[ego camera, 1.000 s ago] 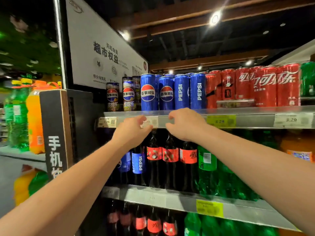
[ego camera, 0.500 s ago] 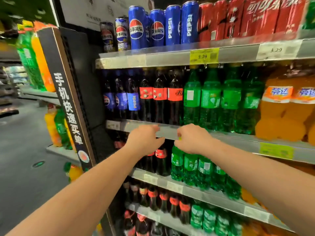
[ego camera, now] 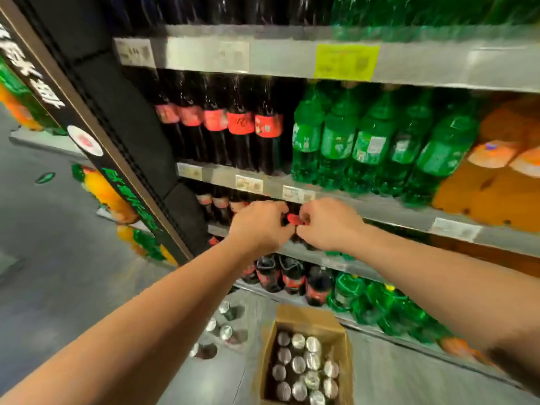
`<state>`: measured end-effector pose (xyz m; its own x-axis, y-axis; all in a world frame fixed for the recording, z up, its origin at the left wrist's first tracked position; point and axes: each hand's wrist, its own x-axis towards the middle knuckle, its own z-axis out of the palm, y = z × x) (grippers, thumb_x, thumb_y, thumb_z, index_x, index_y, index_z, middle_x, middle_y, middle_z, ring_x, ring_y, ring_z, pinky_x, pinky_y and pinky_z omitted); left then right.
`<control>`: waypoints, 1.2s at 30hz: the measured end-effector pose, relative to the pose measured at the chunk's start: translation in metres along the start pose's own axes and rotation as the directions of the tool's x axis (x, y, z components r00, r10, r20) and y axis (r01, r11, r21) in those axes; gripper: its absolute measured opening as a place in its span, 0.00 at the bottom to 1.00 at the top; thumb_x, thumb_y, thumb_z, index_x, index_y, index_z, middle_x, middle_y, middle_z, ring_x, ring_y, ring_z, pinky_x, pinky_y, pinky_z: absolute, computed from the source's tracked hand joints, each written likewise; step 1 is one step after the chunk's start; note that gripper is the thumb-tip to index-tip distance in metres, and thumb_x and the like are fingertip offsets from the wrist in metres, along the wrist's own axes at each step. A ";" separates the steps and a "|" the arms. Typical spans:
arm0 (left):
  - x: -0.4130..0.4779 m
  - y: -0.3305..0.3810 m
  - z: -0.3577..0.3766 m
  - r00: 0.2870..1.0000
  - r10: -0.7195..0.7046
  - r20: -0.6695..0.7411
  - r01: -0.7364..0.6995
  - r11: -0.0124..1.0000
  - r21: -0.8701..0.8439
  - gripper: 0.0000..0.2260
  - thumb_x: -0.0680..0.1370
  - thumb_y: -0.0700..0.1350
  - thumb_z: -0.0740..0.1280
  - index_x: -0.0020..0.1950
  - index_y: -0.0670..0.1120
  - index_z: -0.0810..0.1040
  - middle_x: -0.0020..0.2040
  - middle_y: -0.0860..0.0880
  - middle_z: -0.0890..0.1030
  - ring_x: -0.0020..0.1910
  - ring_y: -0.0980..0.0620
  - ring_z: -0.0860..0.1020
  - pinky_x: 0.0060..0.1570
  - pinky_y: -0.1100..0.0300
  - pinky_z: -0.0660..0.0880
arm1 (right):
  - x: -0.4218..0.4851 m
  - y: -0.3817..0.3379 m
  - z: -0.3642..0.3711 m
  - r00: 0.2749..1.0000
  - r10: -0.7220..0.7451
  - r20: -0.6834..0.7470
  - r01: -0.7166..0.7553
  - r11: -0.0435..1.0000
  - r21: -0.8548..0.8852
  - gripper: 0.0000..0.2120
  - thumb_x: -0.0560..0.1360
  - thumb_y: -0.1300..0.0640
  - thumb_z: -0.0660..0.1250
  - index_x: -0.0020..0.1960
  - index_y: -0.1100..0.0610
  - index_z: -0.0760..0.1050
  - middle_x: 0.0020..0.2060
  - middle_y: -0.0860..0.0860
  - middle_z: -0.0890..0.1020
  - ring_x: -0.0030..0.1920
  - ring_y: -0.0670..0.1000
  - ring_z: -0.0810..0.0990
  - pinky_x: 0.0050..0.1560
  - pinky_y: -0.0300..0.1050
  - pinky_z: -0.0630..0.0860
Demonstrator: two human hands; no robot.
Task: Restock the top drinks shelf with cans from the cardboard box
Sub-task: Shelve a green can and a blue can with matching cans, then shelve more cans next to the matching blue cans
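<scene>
Silver can tops showed in an open cardboard box (ego camera: pixel 309 323) that stood on the grey floor (ego camera: pixel 58 258) at the foot of a drinks shelving unit, low in the middle of the view. The cans (ego camera: pixel 304 366) stood upright in close rows and filled most of the box; their sides were hidden, so no label could be read. Just left of the box, a few loose cans (ego camera: pixel 225 331) stood on the floor.

Above the box, two bare forearms reached forward. The left hand (ego camera: pixel 260 229) had its fingers curled in, and the right hand (ego camera: pixel 330 226) was curled the same way. The two nearly met in front of a shelf edge; between them a red bottle cap (ego camera: pixel 296 220) showed, but motion blur hid whether either hand gripped anything.

At far left, a black side panel (ego camera: pixel 96 135) with white lettering ran down the end of the unit. Cola bottles (ego camera: pixel 239 127) with red labels filled the left of the shelf above the hands, green bottles (ego camera: pixel 371 141) stood to their right, and orange bottles (ego camera: pixel 493 176) sat at far right. A yellow price tag (ego camera: pixel 346 61) marked the shelf edge above. More cola and green bottles filled the lowest shelves. The top shelf was out of view.
</scene>
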<state>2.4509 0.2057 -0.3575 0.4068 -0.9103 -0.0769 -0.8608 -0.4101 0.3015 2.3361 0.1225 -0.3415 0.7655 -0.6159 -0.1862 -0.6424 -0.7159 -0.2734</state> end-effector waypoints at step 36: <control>0.009 -0.138 0.634 0.845 -0.028 0.534 -0.036 0.994 0.108 0.28 0.78 0.48 0.63 0.76 0.43 0.57 0.73 0.43 0.64 0.72 0.44 0.61 0.67 0.52 0.63 | 0.048 0.209 0.627 0.699 0.542 0.467 -0.680 0.705 0.201 0.22 0.69 0.51 0.69 0.60 0.59 0.72 0.53 0.57 0.80 0.54 0.59 0.79 0.49 0.46 0.74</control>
<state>2.3791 0.2180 -1.0021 0.2043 -0.7883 -0.5805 -0.9027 -0.3811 0.1999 2.2602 0.1495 -0.9996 0.2032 -0.6651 -0.7186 -0.9666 -0.0194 -0.2554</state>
